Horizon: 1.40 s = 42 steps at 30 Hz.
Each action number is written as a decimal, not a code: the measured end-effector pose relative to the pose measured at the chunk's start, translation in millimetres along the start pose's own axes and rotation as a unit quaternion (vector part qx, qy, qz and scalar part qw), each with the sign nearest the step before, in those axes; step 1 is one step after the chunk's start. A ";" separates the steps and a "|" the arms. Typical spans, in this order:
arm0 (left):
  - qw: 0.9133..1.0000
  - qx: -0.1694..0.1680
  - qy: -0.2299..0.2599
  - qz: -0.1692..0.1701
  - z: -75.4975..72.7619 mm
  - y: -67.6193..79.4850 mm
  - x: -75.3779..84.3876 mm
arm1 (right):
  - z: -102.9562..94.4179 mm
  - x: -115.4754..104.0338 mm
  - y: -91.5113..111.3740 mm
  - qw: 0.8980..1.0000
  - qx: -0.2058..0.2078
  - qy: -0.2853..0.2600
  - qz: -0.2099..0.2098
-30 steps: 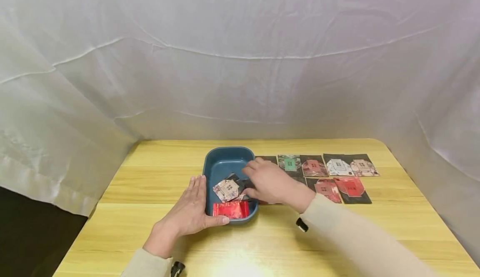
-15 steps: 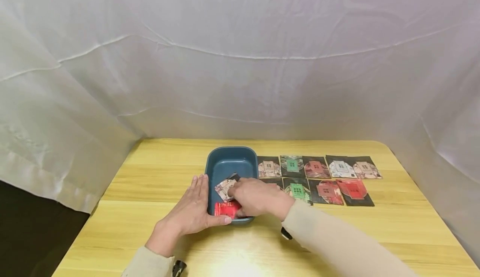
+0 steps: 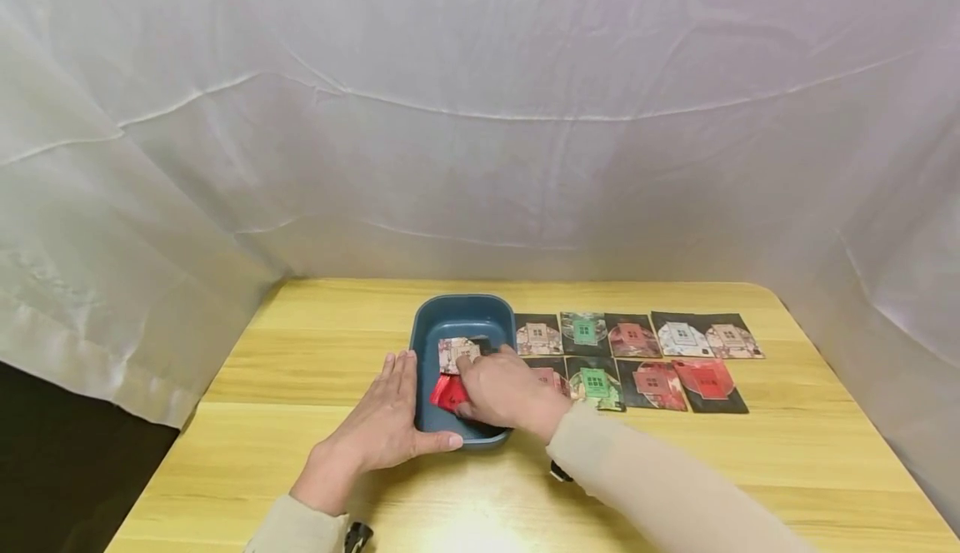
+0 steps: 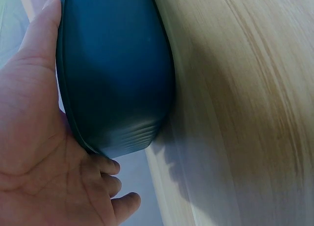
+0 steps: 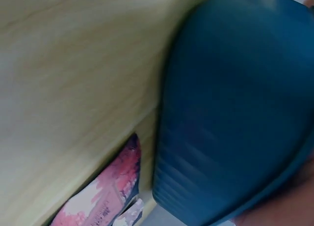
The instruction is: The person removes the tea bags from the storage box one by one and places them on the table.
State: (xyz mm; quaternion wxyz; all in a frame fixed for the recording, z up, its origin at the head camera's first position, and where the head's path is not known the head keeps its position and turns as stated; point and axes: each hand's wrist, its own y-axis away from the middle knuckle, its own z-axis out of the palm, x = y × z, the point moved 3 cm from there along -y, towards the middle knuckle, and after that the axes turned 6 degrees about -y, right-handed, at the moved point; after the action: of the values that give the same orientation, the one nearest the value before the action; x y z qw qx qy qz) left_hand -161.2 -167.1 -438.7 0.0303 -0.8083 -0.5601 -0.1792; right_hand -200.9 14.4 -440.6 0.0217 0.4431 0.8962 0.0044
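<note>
A deep blue tray [image 3: 461,310] stands on the table. My left hand [image 3: 378,420] lies along its left wall, fingers straight, thumb stretched over the near rim; the left wrist view shows the palm beside the tray wall [image 4: 117,64]. Reaching into the tray, my right hand [image 3: 510,391] has a red shiny packet [image 3: 448,393] between its thumb and fingers. The packet is tilted and partly covered by the hand. Just beyond it lies a pale floral packet [image 3: 456,353] with a dark part beside it. In the right wrist view, the tray wall [image 5: 221,98] hides the fingertips.
Right of the tray, several flat square packets lie in two rows, among them a green one [image 3: 585,332], a white one [image 3: 682,336] and a red one [image 3: 705,382]. The wooden table [image 3: 315,320] ends at a hanging pale cloth [image 3: 480,170].
My right hand has come from the tray's right rim down into the tray. The red packet has shifted away from the near end and tilted; the floral packet has turned. The left hand stays put.
</note>
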 end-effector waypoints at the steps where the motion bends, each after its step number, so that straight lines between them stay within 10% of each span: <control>1: 1.000 0.001 0.001 -0.001 0.4 0.2 -0.2 | 1.4 0.4 -1.7 1.000 0.006 -0.004 0.010; 11: 1.000 0.003 0.003 -0.006 0.7 1.7 -2.3 | -13.9 8.0 -8.3 0.999 0.015 -0.048 0.000; 24: 1.000 -0.007 0.005 -0.012 2.4 0.1 -2.5 | -18.0 -1.9 -16.9 0.984 -0.159 -0.018 -0.075; 42: 1.000 -0.007 0.001 -0.016 0.6 -0.5 0.5 | -11.8 -4.5 -29.8 0.980 -0.199 0.012 -0.014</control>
State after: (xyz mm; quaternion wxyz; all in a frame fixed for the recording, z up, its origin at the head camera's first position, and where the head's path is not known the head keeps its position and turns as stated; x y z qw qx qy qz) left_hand -161.3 -166.3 -439.2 0.0221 -0.7990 -0.5719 -0.1844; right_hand -222.3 -7.1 -429.4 0.0983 0.4174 0.8837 0.1875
